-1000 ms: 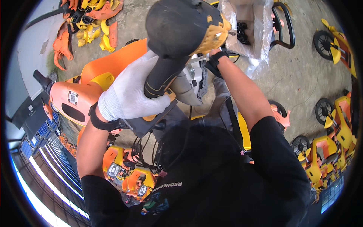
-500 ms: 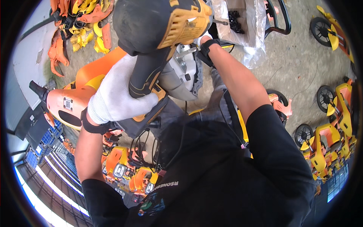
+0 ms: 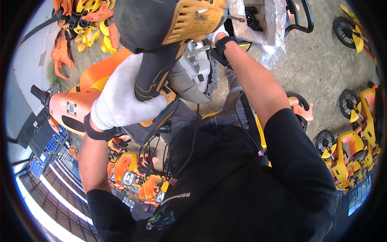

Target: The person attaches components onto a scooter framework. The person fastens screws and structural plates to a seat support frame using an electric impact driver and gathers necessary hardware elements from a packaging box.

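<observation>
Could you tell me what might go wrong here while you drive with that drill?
The right hand sits close by the bit of the drill, so a slip could catch the fingers. The left hand alone grips the handle, so a jam could twist the wrist. The bag of screws lies open and may spill if bumped.

A matt black-and-yellow plastic drill (image 3: 169,24) with a thin metal bit is gripped by the left hand (image 3: 125,101) in a white knitted cloth glove, above a glossy smooth orange plastic body (image 3: 76,105) and rough grey concrete floor (image 3: 322,64)
</observation>
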Demonstrator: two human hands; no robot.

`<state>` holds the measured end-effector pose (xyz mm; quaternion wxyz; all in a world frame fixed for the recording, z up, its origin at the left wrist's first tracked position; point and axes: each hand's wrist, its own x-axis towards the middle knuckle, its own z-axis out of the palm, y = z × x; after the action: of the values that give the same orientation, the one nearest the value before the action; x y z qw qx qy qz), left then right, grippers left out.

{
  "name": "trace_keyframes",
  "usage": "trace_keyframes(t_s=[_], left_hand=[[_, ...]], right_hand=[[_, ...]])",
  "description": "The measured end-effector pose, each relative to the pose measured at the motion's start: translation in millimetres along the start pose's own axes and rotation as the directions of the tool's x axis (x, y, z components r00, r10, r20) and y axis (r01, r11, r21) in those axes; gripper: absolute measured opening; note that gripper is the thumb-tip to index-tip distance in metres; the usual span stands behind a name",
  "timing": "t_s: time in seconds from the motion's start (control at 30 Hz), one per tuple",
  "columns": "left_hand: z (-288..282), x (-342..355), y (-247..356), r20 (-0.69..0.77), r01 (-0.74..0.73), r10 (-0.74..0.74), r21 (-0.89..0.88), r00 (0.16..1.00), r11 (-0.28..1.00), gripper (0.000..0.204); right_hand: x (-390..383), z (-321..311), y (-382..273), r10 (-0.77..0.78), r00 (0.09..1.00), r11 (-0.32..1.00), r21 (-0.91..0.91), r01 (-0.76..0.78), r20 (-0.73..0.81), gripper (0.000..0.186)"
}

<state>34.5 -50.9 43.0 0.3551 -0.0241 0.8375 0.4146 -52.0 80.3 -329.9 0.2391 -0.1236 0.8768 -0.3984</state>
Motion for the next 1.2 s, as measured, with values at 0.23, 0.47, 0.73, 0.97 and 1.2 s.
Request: trace_keyframes(t_s=[0.23,0.47,0.73,0.97,1.2], left_hand=[[3.8,1.0,2.0,-0.108,-0.009,-0.001,-0.088,0.994,0.996,0.051],[5.5,0.7,0.7,-0.1,0.017,-0.039,-0.209,0.994,0.978,0.053],[4.7,0.9,1.2,-0.058,0.015,-0.029,-0.232,0.998,0.972,0.052],[5.1,1.7,-0.4,-0.061,0.016,-0.031,-0.234,0.998,0.972,0.05],[-0.5,-3.2,-3.1,0.043,0.163,-0.158,-0.183,0.987,0.969,0.075]], right_hand=[[-1.2,-11.3,-11.1,-0.13,0.99,0.984,-0.13,0.121,-0.059,0.03],[-11.5,-20.4,-18.5,0.07,0.997,0.997,0.043,-0.071,0.026,0.022],[-11.2,-13.0,-13.4,0.059,0.998,0.995,0.088,-0.056,-0.034,0.018],[-5.7,0.4,2.5,0.024,0.994,1.0,0.01,-0.023,-0.106,0.023],[-7.6,-10.9,-8.1,0.208,0.978,0.976,-0.071,-0.205,0.033,0.032]])
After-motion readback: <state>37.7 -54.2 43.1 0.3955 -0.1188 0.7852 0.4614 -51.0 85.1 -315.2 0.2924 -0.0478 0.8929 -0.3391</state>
